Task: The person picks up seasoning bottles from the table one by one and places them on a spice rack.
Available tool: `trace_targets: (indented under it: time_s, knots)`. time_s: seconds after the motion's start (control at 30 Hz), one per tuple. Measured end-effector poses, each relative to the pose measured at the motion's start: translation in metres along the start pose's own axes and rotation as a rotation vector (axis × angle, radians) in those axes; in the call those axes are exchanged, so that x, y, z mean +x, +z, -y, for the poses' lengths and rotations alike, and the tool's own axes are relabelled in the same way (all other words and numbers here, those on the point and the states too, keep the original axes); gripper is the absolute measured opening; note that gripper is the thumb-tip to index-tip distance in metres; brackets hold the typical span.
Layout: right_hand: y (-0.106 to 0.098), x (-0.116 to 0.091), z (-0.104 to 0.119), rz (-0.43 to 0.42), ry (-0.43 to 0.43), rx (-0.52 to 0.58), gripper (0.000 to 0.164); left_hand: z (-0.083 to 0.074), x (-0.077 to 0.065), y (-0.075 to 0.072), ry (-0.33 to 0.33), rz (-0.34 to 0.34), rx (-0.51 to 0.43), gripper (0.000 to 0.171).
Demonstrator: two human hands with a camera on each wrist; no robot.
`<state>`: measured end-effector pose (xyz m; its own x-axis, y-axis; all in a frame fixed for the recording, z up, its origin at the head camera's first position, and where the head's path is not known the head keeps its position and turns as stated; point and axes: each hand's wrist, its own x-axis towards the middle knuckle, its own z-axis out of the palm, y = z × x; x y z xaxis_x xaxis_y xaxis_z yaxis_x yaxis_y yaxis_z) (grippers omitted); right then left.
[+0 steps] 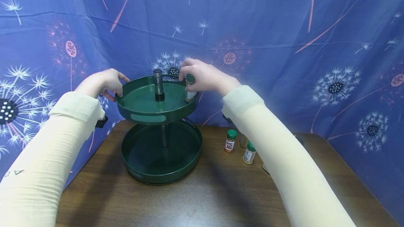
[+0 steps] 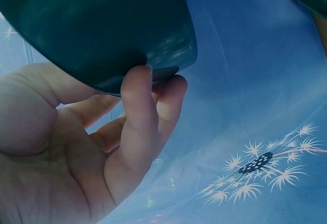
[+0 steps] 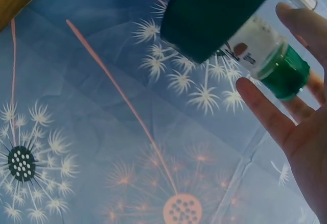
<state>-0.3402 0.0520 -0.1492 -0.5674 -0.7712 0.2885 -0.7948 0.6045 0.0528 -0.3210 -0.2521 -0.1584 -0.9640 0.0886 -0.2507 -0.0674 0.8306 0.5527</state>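
Observation:
A two-tier green round tray stand (image 1: 162, 169) stands on the table, a metal post rising through its upper tray (image 1: 143, 111). My left hand (image 1: 105, 83) pinches that upper tray's left rim; the left wrist view shows fingertips (image 2: 137, 83) against its outer wall. A spice jar (image 1: 190, 95) with a green cap and pale label is upright at the upper tray's right side, its base hidden by the rim in the right wrist view. My right hand (image 1: 203, 74) surrounds the jar loosely, with gaps visible between the spread fingers (image 3: 268, 109) and the jar.
Right of the stand, a green-capped jar with reddish contents (image 1: 229, 141) and another green-capped jar (image 1: 249, 153) stand on the brown table (image 1: 189, 202). More items are partly hidden behind my right sleeve (image 1: 277, 153). A blue patterned cloth (image 1: 268, 27) hangs behind.

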Motion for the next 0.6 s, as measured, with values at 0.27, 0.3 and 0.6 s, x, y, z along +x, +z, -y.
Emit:
trace_targets:
  time_s: [0.27,0.3,0.6]
  knots:
    - [-0.012,-0.008,0.0,-0.031,-0.026,-0.021,0.03,0.002,-0.001,0.0,0.004,-0.007,-0.003,0.063]
    - [-0.014,-0.01,0.0,-0.035,-0.031,-0.022,0.031,0.002,-0.001,0.0,0.006,-0.006,-0.001,0.063]
    - [-0.027,-0.029,-0.001,-0.045,-0.044,-0.03,0.034,0.001,-0.002,0.001,0.008,-0.007,0.0,0.062]
